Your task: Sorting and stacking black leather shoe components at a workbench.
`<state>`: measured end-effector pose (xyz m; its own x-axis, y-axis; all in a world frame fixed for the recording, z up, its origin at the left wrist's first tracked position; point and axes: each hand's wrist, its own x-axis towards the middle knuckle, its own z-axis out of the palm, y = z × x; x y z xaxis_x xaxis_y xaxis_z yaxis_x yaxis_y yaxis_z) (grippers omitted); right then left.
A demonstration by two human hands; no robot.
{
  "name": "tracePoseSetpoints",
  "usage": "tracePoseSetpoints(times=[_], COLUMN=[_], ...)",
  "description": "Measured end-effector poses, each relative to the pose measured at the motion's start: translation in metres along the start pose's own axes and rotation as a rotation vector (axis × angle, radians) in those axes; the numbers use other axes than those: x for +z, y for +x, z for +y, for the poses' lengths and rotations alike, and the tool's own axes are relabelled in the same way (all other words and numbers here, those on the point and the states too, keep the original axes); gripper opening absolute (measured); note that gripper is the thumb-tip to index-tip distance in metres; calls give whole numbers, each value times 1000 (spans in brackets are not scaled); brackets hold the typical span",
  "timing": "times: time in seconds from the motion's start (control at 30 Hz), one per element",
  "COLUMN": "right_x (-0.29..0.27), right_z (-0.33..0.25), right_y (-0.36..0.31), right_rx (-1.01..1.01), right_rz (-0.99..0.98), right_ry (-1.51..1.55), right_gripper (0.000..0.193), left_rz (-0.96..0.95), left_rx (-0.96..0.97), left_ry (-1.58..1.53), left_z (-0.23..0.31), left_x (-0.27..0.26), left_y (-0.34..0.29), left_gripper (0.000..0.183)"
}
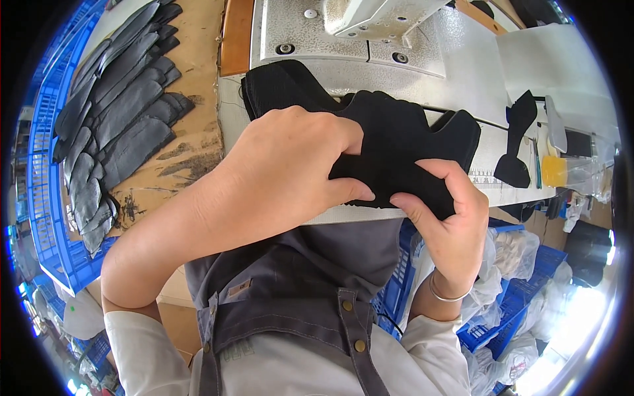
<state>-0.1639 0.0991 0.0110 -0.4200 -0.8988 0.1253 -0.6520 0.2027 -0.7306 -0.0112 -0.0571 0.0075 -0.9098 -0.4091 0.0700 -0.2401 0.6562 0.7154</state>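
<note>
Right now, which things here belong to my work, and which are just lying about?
Likely in use:
black fabric, left hand and right hand on it
white machine behind it

Probably lying about:
dark strips, left
black cutout, right
plastic bags, lower right

The head-worn fisheye looks steeply down, close above the hands [294, 158] and white worktop [469, 72].

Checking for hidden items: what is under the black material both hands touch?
A white tabletop shows around the edges of the black material. Whatever lies under its middle is covered and cannot be seen.
</note>
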Motion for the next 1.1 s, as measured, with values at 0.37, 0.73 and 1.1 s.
tracePoseSetpoints(times=[0.37,0.73,1.1], right_x=[6,5,6], right_z=[-8,-15,-16], right_y=[3,6,6], right_rx=[13,6,-29], right_rz=[5,14,10], right_ry=[-37,-135,-131], right_gripper=[41,44,43], left_rz=[-23,-145,-106], left_rx=[-17,-119,-59], left_ry=[117,54,81], left_z=[6,0,-4], left_x=[-5,-28,-25], left_y=[-3,-6,-11], left_gripper=[36,30,29])
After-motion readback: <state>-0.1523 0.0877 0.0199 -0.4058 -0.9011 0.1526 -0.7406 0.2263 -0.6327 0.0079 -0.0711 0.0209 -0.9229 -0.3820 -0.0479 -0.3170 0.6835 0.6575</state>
